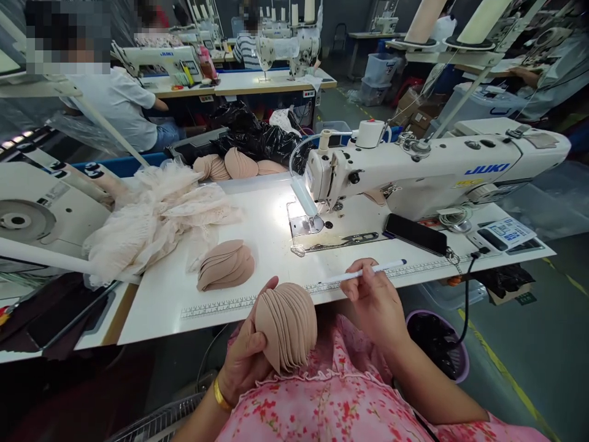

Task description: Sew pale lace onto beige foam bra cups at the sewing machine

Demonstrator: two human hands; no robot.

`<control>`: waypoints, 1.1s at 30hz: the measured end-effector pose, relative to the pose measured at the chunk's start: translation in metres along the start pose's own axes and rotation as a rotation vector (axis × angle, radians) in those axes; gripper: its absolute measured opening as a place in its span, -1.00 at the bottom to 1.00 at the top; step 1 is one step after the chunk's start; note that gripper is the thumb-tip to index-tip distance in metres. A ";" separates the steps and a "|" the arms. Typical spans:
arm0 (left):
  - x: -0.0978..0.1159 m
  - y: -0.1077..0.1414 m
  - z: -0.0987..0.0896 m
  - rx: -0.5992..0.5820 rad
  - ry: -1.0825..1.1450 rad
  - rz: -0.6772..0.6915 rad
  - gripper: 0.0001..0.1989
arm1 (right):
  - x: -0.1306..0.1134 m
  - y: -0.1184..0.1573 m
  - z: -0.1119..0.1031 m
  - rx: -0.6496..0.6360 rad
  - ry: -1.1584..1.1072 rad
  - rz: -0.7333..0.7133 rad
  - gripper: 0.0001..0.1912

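Note:
My left hand (248,353) is closed around a fanned stack of beige fabric cup pieces (289,325), its thumb pressing on the front piece. In my right hand (375,301) a slim white pen (368,271) is pinched between thumb and fingers; its dark end points right and its other end points left, toward the stack but apart from it. A second pile of beige cup pieces (226,265) lies on the white table beyond my left hand. Both hands are at the table's front edge, by a printed ruler strip (216,307).
A white sewing machine (414,166) stands at the right, its lamp lit. Before it lies a black phone (415,234). Sheer cream lace fabric (161,215) is heaped at the left. More cup pieces (239,164) sit behind the table. A purple bin (460,362) stands on the floor. A co-worker (115,104) sits ahead.

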State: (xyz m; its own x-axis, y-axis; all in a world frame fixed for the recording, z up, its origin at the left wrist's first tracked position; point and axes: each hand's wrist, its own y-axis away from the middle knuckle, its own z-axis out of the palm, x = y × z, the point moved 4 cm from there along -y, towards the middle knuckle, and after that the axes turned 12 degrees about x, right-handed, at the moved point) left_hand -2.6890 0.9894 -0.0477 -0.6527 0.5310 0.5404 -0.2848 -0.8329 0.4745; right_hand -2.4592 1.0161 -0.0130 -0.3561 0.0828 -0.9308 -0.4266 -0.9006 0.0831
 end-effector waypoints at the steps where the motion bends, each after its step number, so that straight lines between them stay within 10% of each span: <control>1: -0.001 0.000 -0.002 0.002 -0.003 -0.006 0.12 | 0.001 0.000 0.002 0.001 -0.008 0.030 -0.61; 33: -0.001 -0.006 0.002 -0.018 0.021 -0.046 -0.11 | 0.002 0.008 0.026 -0.109 -0.079 0.118 -0.66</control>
State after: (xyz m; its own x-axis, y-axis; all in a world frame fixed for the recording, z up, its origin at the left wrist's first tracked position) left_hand -2.6851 0.9941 -0.0498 -0.6532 0.5656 0.5034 -0.3271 -0.8104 0.4861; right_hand -2.4852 1.0198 -0.0052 -0.4641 0.0028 -0.8858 -0.2871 -0.9465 0.1474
